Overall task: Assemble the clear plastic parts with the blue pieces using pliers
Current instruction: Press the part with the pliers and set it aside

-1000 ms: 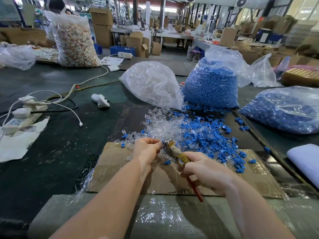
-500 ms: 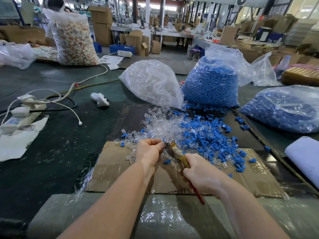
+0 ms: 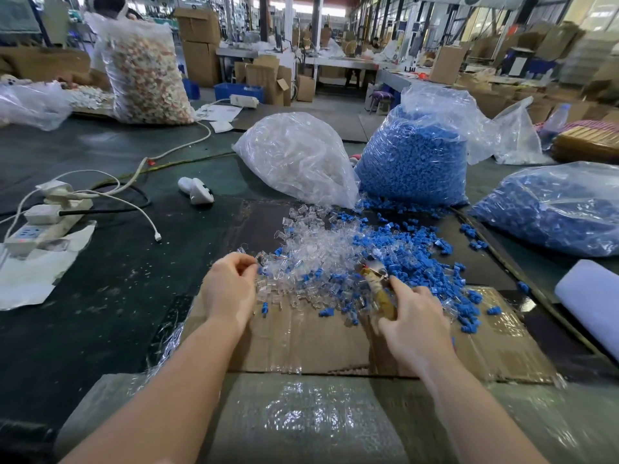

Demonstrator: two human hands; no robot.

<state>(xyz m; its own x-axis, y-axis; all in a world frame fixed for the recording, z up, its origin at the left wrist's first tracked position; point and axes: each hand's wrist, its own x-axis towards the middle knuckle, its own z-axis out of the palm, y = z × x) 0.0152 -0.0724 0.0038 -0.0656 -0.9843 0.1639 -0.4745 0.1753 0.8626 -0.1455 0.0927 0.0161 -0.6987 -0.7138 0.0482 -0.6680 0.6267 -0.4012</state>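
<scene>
The hands are now lying apart, the right hand (image 3: 413,324) gripping the pliers (image 3: 376,283) over the blue pieces (image 3: 412,259). The left hand (image 3: 231,289) is pinching a small part, too blurred to identify, at the edge of the clear parts (image 3: 311,249).

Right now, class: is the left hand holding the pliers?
No. The right hand grips the pliers; the left hand does not.

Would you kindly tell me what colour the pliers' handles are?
Yellowish, worn-looking; the pliers show best in the head view, gripped by the right hand.
</scene>
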